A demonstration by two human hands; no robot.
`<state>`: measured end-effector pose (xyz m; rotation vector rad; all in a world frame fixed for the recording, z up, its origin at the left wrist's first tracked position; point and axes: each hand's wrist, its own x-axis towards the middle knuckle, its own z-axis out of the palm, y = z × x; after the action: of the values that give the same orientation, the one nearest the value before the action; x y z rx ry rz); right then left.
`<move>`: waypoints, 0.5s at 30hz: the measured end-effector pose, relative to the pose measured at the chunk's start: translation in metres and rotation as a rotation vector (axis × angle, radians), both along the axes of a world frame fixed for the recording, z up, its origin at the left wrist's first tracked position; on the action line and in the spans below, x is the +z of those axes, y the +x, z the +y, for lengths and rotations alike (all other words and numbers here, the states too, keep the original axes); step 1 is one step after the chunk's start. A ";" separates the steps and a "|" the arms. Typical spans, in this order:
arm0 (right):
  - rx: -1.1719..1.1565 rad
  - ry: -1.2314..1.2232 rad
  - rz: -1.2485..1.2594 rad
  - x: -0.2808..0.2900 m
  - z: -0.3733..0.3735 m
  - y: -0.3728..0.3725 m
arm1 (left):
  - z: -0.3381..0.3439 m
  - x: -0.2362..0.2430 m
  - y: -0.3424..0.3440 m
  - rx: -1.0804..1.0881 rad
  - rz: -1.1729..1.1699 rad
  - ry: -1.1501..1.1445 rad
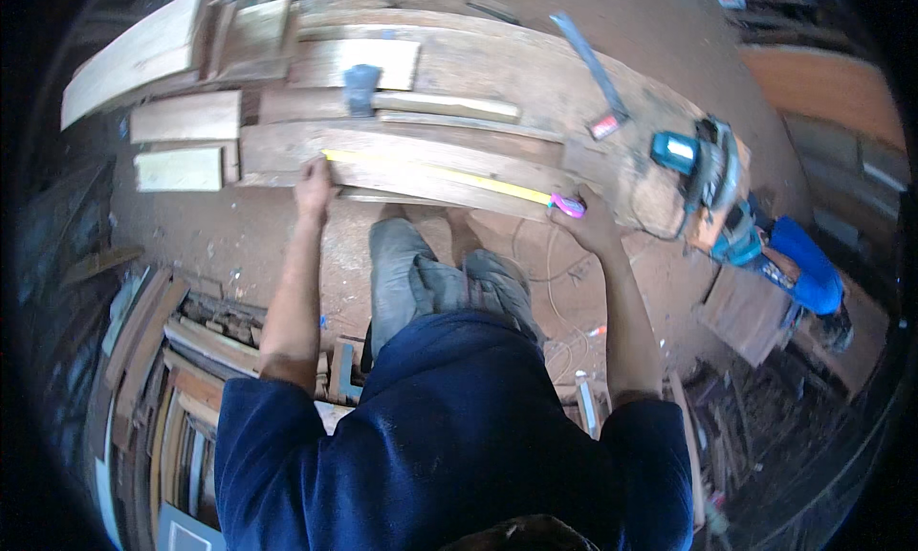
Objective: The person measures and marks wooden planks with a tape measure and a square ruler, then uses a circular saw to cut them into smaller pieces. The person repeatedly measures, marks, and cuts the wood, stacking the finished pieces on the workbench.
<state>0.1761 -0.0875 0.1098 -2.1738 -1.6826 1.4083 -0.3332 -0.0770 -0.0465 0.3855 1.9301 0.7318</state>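
A yellow measuring tape blade (pixel 435 172) is stretched along a pale wooden board (pixel 402 180) in front of me. At the blade's left end, my left hand (pixel 315 187) is closed, its fingers pinching the tape tip by the board. My right hand (pixel 593 224) is closed around the pink and teal tape measure case (pixel 570 207) near the board's right end. The blade runs straight between both hands, tilting slightly down to the right. Blur hides the finer finger detail.
Several planks (pixel 186 118) and a dark block (pixel 361 89) lie on the workbench (pixel 478 58). A teal circular saw (pixel 703 164) sits at right, beside a person in blue (pixel 806 264) with another teal power tool (pixel 736 237). Timber offcuts (pixel 191 360) are stacked behind me; a cord (pixel 550 274) crosses the ground.
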 end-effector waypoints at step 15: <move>-0.105 0.097 0.012 -0.006 -0.031 0.129 | 0.080 0.092 0.380 -1.557 -0.069 1.018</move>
<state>0.3048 -0.1187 0.1036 -2.1631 -1.5732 1.2835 0.0472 0.0031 0.0453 2.0713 0.5482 0.4962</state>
